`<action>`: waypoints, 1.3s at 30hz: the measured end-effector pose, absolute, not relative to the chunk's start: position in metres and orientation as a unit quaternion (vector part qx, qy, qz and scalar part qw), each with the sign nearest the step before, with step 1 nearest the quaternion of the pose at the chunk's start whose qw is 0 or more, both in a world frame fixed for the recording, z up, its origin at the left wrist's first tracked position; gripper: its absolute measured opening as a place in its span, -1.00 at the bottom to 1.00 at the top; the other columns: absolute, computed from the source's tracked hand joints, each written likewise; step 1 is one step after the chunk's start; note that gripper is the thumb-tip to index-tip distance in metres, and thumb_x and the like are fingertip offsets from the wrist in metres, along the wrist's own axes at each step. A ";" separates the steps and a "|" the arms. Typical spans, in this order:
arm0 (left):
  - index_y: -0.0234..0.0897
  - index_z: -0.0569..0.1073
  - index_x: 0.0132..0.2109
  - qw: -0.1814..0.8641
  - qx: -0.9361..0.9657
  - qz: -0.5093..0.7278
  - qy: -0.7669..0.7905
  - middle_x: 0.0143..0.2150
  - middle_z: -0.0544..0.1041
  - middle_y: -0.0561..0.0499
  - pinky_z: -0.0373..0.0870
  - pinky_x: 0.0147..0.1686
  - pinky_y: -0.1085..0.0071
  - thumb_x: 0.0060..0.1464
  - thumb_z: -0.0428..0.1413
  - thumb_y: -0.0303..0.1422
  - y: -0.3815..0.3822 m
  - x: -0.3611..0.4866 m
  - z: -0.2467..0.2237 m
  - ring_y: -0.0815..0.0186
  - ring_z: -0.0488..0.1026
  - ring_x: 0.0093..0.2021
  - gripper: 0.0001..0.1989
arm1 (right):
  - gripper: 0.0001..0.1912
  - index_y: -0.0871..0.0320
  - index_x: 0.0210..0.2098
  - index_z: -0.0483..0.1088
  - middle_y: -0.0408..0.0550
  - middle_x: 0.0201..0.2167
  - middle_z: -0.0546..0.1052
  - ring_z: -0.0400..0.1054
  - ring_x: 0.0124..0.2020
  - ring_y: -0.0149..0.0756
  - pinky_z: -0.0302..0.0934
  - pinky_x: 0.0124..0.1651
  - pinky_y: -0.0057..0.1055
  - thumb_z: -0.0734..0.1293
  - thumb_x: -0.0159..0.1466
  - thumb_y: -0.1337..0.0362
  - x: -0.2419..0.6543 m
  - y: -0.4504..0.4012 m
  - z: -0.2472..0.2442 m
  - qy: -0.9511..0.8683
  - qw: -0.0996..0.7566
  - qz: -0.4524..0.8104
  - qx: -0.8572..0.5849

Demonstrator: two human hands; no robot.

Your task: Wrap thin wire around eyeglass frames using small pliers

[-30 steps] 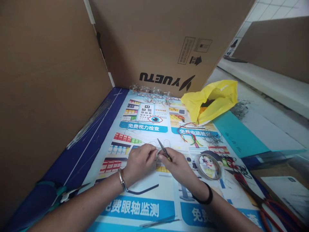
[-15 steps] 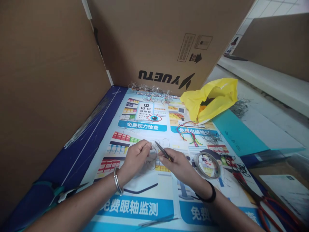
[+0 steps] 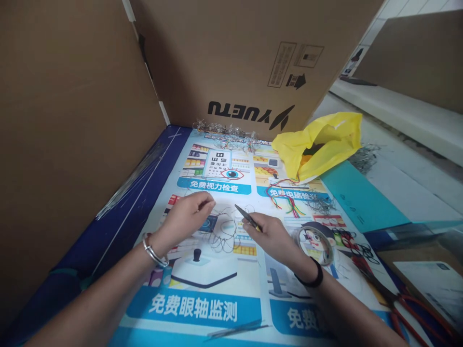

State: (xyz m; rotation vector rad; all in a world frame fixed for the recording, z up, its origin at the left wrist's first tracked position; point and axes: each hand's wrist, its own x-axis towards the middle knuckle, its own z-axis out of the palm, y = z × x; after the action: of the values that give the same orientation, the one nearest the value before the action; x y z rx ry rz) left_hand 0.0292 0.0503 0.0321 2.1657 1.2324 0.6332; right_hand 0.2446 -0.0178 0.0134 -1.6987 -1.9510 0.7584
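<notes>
My left hand (image 3: 190, 212) is closed in a pinch, left of the middle of the printed sheet. A thin, bent wire (image 3: 224, 236) with several loops spreads between my hands, and one strand reaches my left fingertips, though the contact is faint. My right hand (image 3: 271, 233) is wrapped round dark needle-nose pliers (image 3: 249, 217) with a bit of yellow at the handle. The pliers' tip points up and left, above the loops, and looks closed. My right fingertips are close to the wire's right side; whether they touch it I cannot tell.
Cardboard panels (image 3: 238, 53) wall the back and left. A yellow bag (image 3: 325, 140), colored cords (image 3: 292, 207) and a tape roll (image 3: 315, 246) lie rightward, with red-handled scissors (image 3: 405, 308) near the corner. Straight wires lie left (image 3: 130, 183) and in front (image 3: 237, 330); tangled wire (image 3: 227, 132) lies behind.
My left hand has moved left, away from the pliers, and the gap between my hands has widened. More of the wire loops shows. My right hand has shifted slightly right, still holding the pliers.
</notes>
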 end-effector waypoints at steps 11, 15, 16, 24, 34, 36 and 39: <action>-0.24 0.43 -0.34 0.195 0.856 0.106 0.466 -0.32 0.44 0.00 0.25 -0.30 0.41 0.10 -0.06 -0.40 0.063 0.020 0.020 0.28 0.40 -0.30 -0.83 | -0.82 0.15 -0.37 0.34 -0.09 -0.40 0.46 0.30 -0.40 -0.35 0.05 -0.36 -0.47 0.15 0.26 0.27 0.245 0.004 0.008 -0.754 0.141 0.184 -0.614; -0.23 0.41 -0.28 0.205 0.856 0.088 0.465 -0.32 0.44 0.01 0.20 -0.39 0.43 0.09 -0.04 -0.39 0.064 0.018 0.015 0.28 0.39 -0.33 -0.86 | -0.83 0.14 -0.36 0.37 -0.08 -0.40 0.47 0.32 -0.40 -0.35 0.03 -0.40 -0.48 0.16 0.25 0.30 0.239 0.010 0.008 -0.758 0.112 0.187 -0.614; -0.23 0.41 -0.26 0.209 0.855 0.090 0.466 -0.32 0.44 0.02 0.19 -0.41 0.44 0.08 -0.03 -0.38 0.064 0.018 0.013 0.29 0.39 -0.33 -0.87 | -0.84 0.14 -0.35 0.37 -0.08 -0.40 0.48 0.33 -0.40 -0.34 0.03 -0.40 -0.48 0.16 0.24 0.30 0.238 0.011 0.009 -0.760 0.106 0.186 -0.614; -0.24 0.36 -0.39 0.217 0.850 0.103 0.468 -0.38 0.42 0.03 0.20 -0.35 0.43 0.02 -0.02 -0.48 0.065 0.021 0.002 0.29 0.40 -0.34 -0.90 | -0.87 0.14 -0.36 0.36 -0.05 -0.39 0.48 0.34 -0.36 -0.29 0.01 -0.39 -0.44 0.18 0.22 0.34 0.234 0.017 0.004 -0.784 0.068 0.146 -0.600; -0.25 0.40 -0.36 0.216 0.864 0.131 0.436 -0.38 0.45 0.01 0.24 -0.35 0.42 0.04 -0.06 -0.52 0.062 0.027 -0.001 0.30 0.39 -0.36 -0.83 | -0.87 0.14 -0.37 0.34 -0.06 -0.38 0.47 0.32 -0.33 -0.30 0.04 -0.35 -0.44 0.17 0.22 0.36 0.239 0.014 0.002 -0.796 0.062 0.124 -0.590; -0.25 0.40 -0.34 0.219 0.864 0.142 0.431 -0.37 0.46 0.00 0.25 -0.34 0.42 0.05 -0.06 -0.51 0.061 0.028 0.000 0.29 0.39 -0.35 -0.84 | -0.87 0.14 -0.38 0.34 -0.07 -0.39 0.46 0.31 -0.33 -0.31 0.04 -0.34 -0.45 0.17 0.22 0.36 0.241 0.011 0.002 -0.799 0.072 0.128 -0.583; -0.25 0.39 -0.33 0.227 0.860 0.151 0.431 -0.35 0.46 0.01 0.25 -0.36 0.42 0.04 -0.05 -0.50 0.059 0.029 0.002 0.29 0.39 -0.34 -0.86 | -0.86 0.14 -0.40 0.33 -0.08 -0.42 0.44 0.29 -0.34 -0.33 0.03 -0.34 -0.45 0.16 0.23 0.36 0.243 0.008 0.002 -0.808 0.082 0.126 -0.569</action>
State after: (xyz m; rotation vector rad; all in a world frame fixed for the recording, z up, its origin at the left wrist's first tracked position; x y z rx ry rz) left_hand 0.0290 0.0592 0.0017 2.3697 1.1868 0.4170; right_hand 0.2431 0.0079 0.0016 -1.7005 -2.4151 0.3754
